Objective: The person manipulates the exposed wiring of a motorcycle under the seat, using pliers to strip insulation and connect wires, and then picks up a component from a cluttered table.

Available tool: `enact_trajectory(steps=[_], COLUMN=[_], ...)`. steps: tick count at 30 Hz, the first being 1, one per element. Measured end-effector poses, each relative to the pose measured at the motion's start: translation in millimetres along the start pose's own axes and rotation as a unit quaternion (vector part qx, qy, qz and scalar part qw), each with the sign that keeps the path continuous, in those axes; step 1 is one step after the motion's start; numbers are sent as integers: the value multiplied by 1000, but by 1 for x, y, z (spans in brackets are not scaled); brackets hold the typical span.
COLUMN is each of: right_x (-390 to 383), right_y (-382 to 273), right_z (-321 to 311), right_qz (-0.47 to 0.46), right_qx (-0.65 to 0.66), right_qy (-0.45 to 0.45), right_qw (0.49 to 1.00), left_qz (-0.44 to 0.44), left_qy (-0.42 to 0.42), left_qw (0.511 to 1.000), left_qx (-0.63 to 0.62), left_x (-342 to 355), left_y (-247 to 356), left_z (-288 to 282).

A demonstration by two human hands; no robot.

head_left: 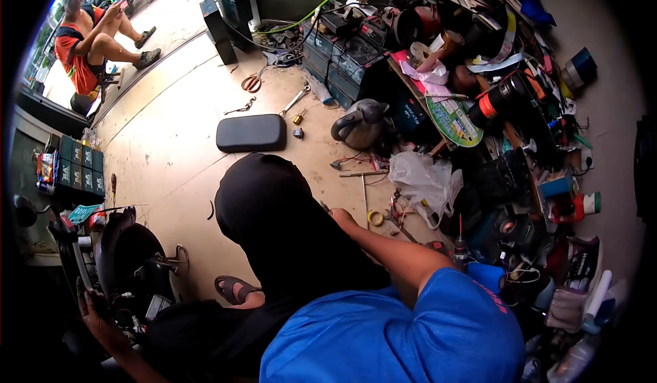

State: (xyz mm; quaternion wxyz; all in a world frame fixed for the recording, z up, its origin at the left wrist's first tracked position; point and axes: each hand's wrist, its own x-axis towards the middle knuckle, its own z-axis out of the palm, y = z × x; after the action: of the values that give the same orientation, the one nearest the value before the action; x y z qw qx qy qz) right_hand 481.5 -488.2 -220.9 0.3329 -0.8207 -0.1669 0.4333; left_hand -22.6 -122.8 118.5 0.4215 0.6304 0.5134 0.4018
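My left hand (96, 312) is closed around an upright bar of a dark two-wheeler (133, 260) at the lower left. My right hand (340, 219) reaches past my black-clad knee (250, 195), its fingers closed on something small, partly hidden by the leg. Nearby on the floor (157, 150) lie a metal T-handle tool (364, 201), a yellow tape roll (375, 217) and a plastic bag (424, 184). Farther forward are a black padded seat (250, 133), a wrench (294, 100), red-handled scissors (251, 84) and a small brass-coloured part (298, 118).
A person in orange (75, 54) sits in the doorway at upper left. Dark batteries (234, 20) stand near the door, others (81, 167) at the left. A dense heap of boxes, tools and parts (499, 95) fills the right side, with a grey swan-shaped object (359, 124) beside it.
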Motion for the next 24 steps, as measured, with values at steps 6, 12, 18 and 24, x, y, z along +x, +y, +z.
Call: enact_trajectory(steps=[6, 12, 18, 24], right_x=[1, 73, 103, 53], right_y=[54, 71, 122, 144], right_z=[10, -77, -184, -237], right_qz=[83, -42, 156, 291], right_qx=[22, -111, -168, -177], right_qy=[140, 411, 455, 420], right_qw=[986, 904, 861, 841], left_qz=[107, -50, -89, -108], left_qy=[-25, -55, -93, -57], left_qw=[985, 995, 989, 992], left_qx=[134, -60, -74, -41], left_x=[47, 50, 49, 47], left_y=[12, 6, -4, -18], left_z=[82, 141, 137, 113])
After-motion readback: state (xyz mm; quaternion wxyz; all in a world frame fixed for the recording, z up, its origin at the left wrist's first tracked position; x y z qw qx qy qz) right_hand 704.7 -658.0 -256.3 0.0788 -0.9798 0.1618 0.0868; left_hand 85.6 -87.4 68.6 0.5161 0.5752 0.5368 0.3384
